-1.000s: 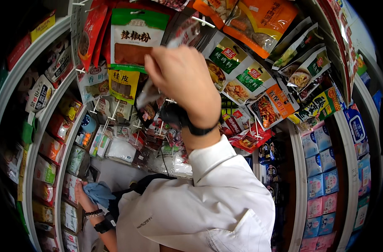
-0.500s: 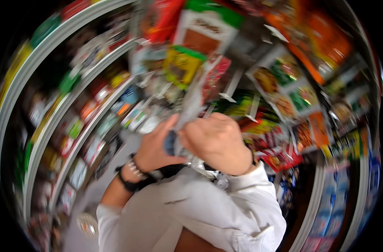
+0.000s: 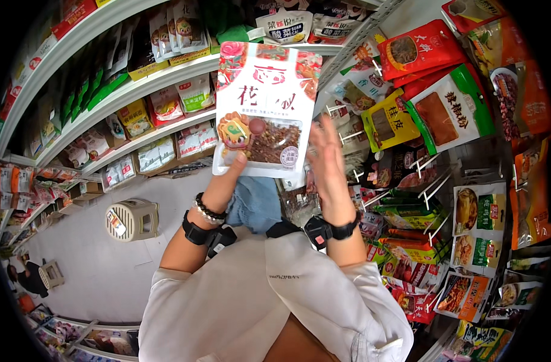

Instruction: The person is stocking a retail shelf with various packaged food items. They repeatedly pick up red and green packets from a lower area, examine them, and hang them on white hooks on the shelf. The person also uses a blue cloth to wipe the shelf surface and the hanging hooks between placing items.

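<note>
Through the head view I have a white pouch (image 3: pixel 266 114), with red flowers along its top corners and a clear window low on its front, raised with its printed face toward the camera. The left grip (image 3: pixel 228 178) is clenched on its lower left part: the thumb lies on the front and the fingers are hidden behind, so I judge the hold to be firm. The right grip (image 3: pixel 328 169) is released, its blurred fingers stretched out beside the pouch's right edge; I can't tell whether they touch it. A blue cloth (image 3: pixel 251 205) hangs just below the pouch, nearer the left grip, and I can't make out whether the hidden fingers have part of it.

As for how far I have got, I'd call it partway. The lifting is done: the pouch is in hand, and I see no hook or shelf bearing it. Hanging it up or setting it down is not yet done.

On my right, hooks (image 3: pixel 425 162) stand among hanging goods, with a green-bordered packet (image 3: pixel 450 111) of reddish powder, a yellow packet (image 3: pixel 390 122) and red packets (image 3: pixel 414 51) nearby. On my left, a white shelf (image 3: pixel 149 137) runs behind the pouch, and a stool (image 3: pixel 144 224) stands well apart on the floor (image 3: pixel 88 259).
</note>
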Tool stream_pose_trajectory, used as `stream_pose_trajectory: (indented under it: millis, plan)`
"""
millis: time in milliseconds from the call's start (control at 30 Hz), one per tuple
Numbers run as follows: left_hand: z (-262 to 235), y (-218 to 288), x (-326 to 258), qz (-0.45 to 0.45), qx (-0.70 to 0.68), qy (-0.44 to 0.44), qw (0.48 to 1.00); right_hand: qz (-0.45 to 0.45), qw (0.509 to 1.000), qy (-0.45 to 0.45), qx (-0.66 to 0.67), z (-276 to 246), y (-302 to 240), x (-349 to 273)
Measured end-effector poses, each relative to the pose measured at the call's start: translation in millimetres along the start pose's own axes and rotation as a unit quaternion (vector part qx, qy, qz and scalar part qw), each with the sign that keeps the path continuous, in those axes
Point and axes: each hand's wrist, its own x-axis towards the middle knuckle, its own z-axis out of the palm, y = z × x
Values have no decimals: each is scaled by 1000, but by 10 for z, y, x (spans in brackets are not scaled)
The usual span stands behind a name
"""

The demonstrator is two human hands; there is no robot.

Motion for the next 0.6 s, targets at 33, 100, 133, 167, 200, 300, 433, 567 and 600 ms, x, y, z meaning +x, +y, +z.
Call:
stream_pose_trajectory:
  millis: [33, 100, 133, 167, 200, 300, 433, 567, 600]
  plan:
    - [-81, 31, -24, -5, 15, -3, 1000, 63, 992, -52, 94, 90, 113, 69]
    - [-199, 108, -15, -4, 25, -9, 1000, 174, 960, -56, 213, 293, 369, 180]
    - [-250, 147, 2, -2, 21, -13, 1000, 172, 971, -31, 164, 349, 429, 212]
    - [-336, 199, 17, 1, 19, -12, 1000, 171, 978, -11, 117, 461, 467, 267]
    - [-496, 230, 63, -28, 9, -13, 999, 169, 983, 5, 70, 601, 513, 334]
    - [-1050, 206, 216, -76, -32, 112, 990, 141, 982, 118, 44, 703, 724, 493]
    - [-1183, 495, 228, 140, 6, 214, 967, 162, 985, 49, 19, 1003, 1164, 514]
    - [-1286, 557, 353, 331, 406, 151, 839, 212, 975, 21, 69, 1710, 1216, 506]
    - [-1401, 557, 378, 334, 439, 152, 820, 205, 977, 7, 64, 1750, 1231, 520]
